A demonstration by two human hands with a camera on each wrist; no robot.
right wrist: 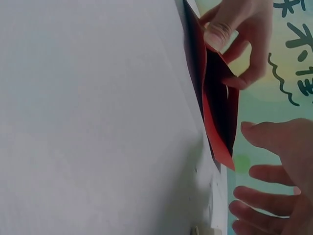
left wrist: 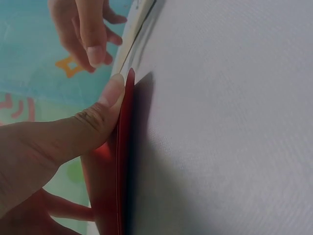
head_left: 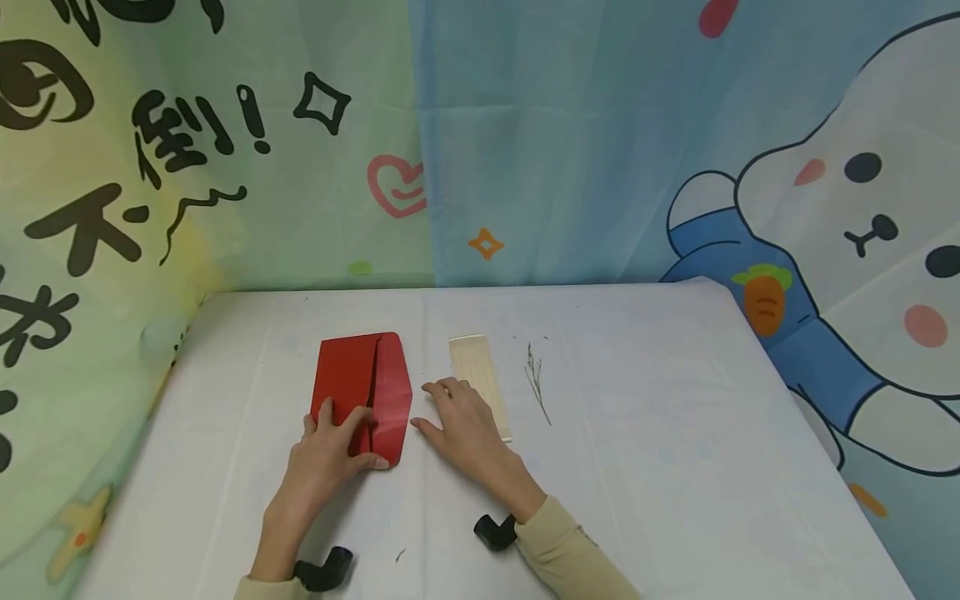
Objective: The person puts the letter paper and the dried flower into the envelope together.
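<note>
A red envelope (head_left: pixel 343 367) lies on the white-covered table with its flap (head_left: pixel 392 375) opened out to the right. My left hand (head_left: pixel 321 457) holds its near end, the thumb on the flap and the index finger at the opening. In the right wrist view, the envelope's mouth (right wrist: pixel 221 105) gapes and that index finger hooks its edge. My right hand (head_left: pixel 467 433) hovers just right of the flap, fingers spread and holding nothing. Partly behind it lies a pale, wood-coloured flat strip (head_left: pixel 474 362).
A thin dried sprig (head_left: pixel 534 375) lies right of the pale strip. Small dark crumbs dot the cloth near it, and a tiny twig bit (head_left: pixel 400 555) lies near the front. A printed curtain (head_left: pixel 540 167) hangs behind the table (head_left: pixel 675 467).
</note>
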